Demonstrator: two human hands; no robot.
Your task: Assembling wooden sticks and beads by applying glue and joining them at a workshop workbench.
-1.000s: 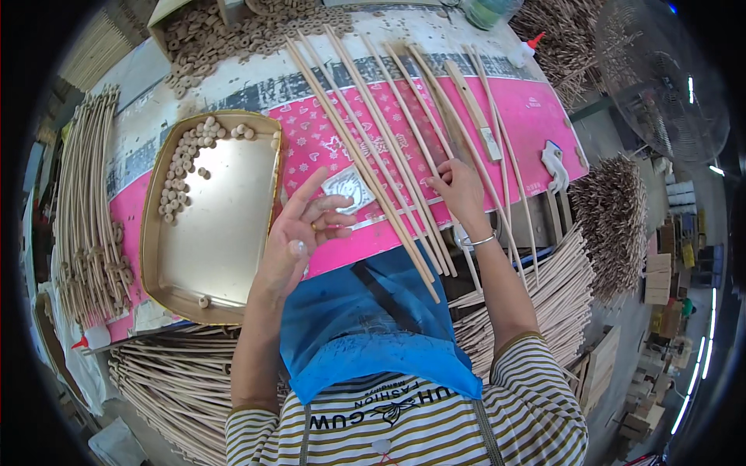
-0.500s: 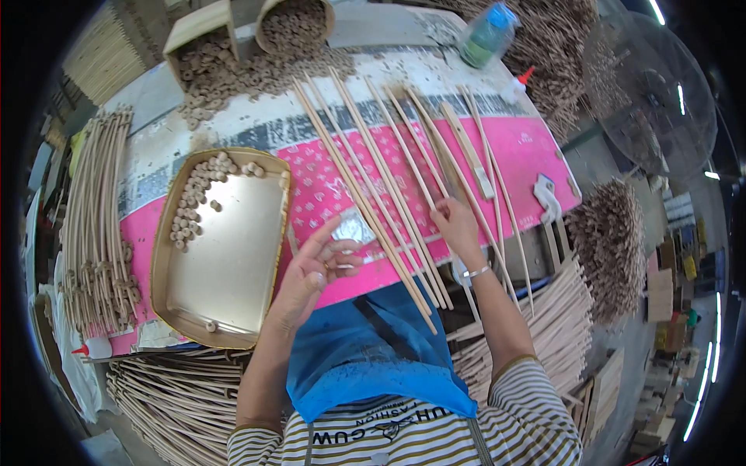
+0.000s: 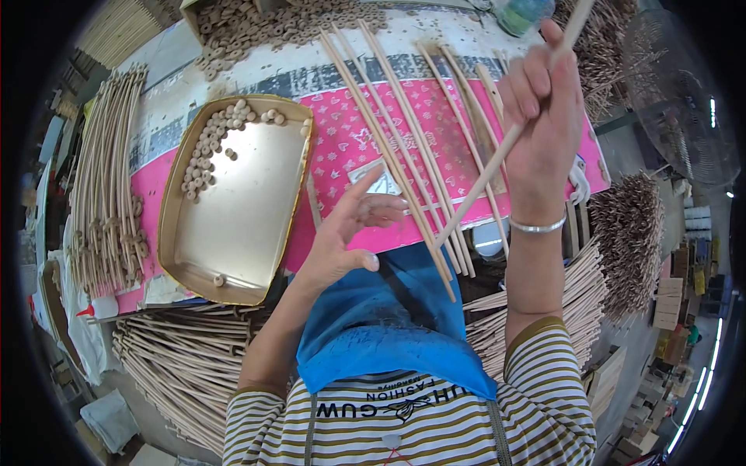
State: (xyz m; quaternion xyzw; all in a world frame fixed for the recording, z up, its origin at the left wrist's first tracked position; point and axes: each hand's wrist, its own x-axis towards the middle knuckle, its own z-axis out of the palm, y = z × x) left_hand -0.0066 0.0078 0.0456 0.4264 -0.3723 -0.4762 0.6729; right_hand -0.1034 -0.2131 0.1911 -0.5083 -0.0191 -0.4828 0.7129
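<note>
My right hand [image 3: 548, 147] is raised, its fingers closed round a thin wooden dowel [image 3: 483, 179]. That dowel slants from the upper right down to the table's near edge, its lower end by the other rods. My left hand [image 3: 348, 233] hangs over the near edge with its fingers apart and nothing in them. Just beyond it, several wooden dowels [image 3: 406, 116] lie side by side across the pink patterned cloth [image 3: 336, 116], some ends jutting past the edge. To the left is a shallow gold tray [image 3: 241, 225] holding small round wooden beads [image 3: 203, 165].
Wooden rings [image 3: 287, 31] are heaped at the back. Bundled rods with knobs [image 3: 105, 186] stand at the left; stacked rods lie under the table [image 3: 179, 373] and at the right [image 3: 629, 241]. A glue bottle [image 3: 101, 307] lies at lower left, a fan [image 3: 680, 109] stands right.
My right hand has lifted a dowel off the table and come up toward me. My left hand has shifted slightly, staying open. The whole view has tilted, moving the table up and right.
</note>
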